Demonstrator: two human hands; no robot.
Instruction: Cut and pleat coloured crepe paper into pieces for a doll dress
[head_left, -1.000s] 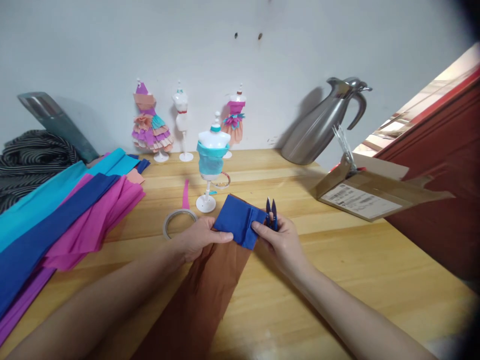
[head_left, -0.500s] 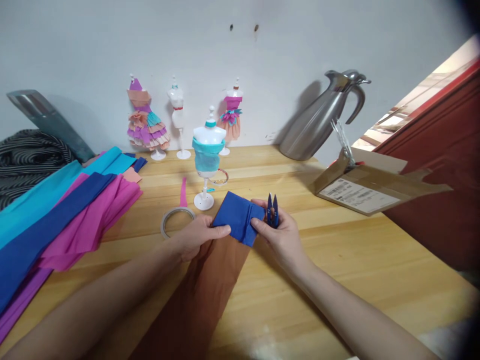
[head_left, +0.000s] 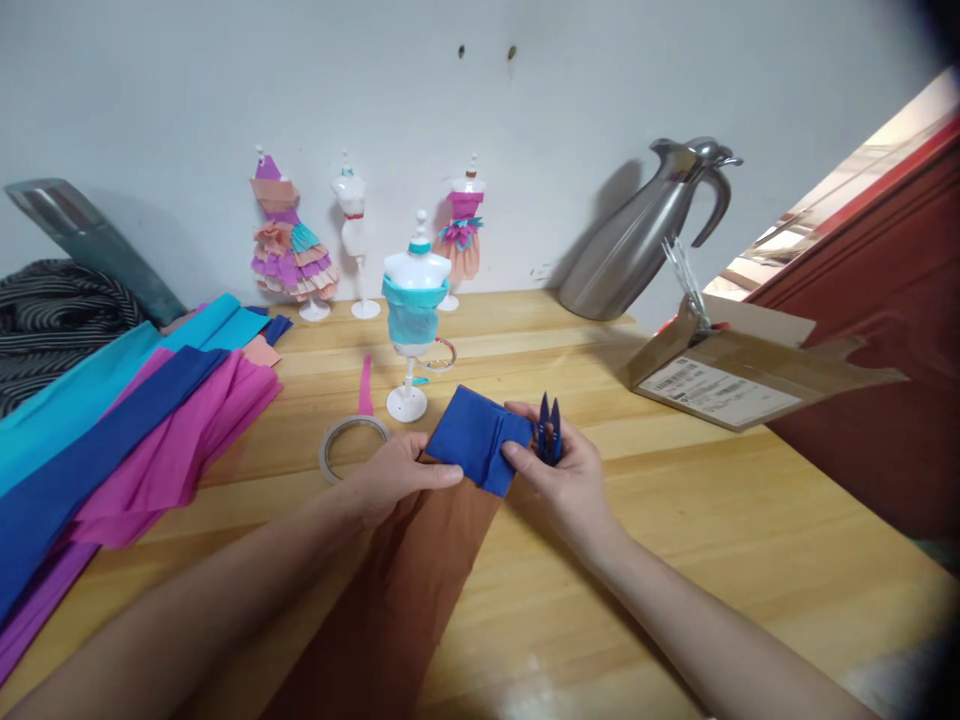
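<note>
Between my hands is a dark blue piece of crepe paper (head_left: 466,432) with a pleat down its right part. My left hand (head_left: 394,472) pinches its left edge, thumb on top. My right hand (head_left: 566,480) grips the right edge by the pleat and also keeps a pair of thread snips (head_left: 550,432) in its fingers, blades pointing up. A brown strip of crepe paper (head_left: 420,590) runs beneath the blue piece toward me. Just beyond stands a small white dress form (head_left: 417,270) with a turquoise wrap (head_left: 415,315).
A tape roll (head_left: 327,462) and a pink strip (head_left: 365,385) lie left of the dress form. Colored crepe sheets (head_left: 172,430) spread at left. Three more dress forms (head_left: 289,235) stand by the wall. A steel jug (head_left: 637,240) and an open cardboard box (head_left: 750,370) are at right.
The blue paper and both hands have shifted very slightly down and right. The snips' blades are a little closer together and tilted slightly. The grip is otherwise the same.
</note>
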